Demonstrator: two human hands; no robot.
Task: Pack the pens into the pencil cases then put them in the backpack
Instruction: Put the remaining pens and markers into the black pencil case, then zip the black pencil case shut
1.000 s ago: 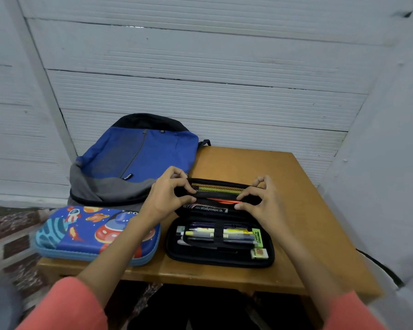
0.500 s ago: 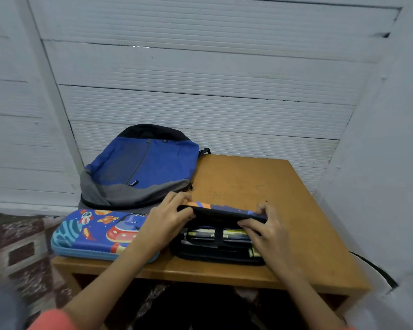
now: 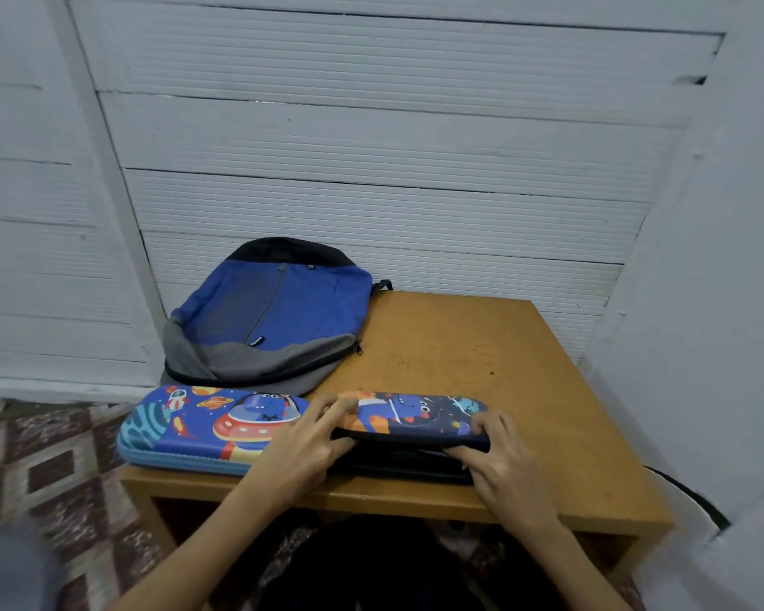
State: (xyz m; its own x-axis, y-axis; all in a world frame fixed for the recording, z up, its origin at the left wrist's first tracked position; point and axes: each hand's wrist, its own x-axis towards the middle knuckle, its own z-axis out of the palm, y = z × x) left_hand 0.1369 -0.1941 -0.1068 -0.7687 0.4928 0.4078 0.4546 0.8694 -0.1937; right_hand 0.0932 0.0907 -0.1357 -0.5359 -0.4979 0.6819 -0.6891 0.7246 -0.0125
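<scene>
- Head view, hands: the left hand (image 3: 309,438) and right hand (image 3: 499,452) each pinch one end of the dinosaur pencil case (image 3: 415,416) lid. Fingers curl over its top and thumbs sit under its front edge. Gripping both ends probably keeps the lid square over the black base.
- Head view, case: the lid sits almost on the base, leaving a narrow gap. The pens are hidden inside.
- Head view, surroundings: the spaceship pencil case (image 3: 204,427) lies shut just beside it on the left. The backpack (image 3: 265,319) lies flat behind on the table (image 3: 481,359), near for packing.

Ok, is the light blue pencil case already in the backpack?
No, the light blue pencil case lies on the table in front of the backpack.
</scene>
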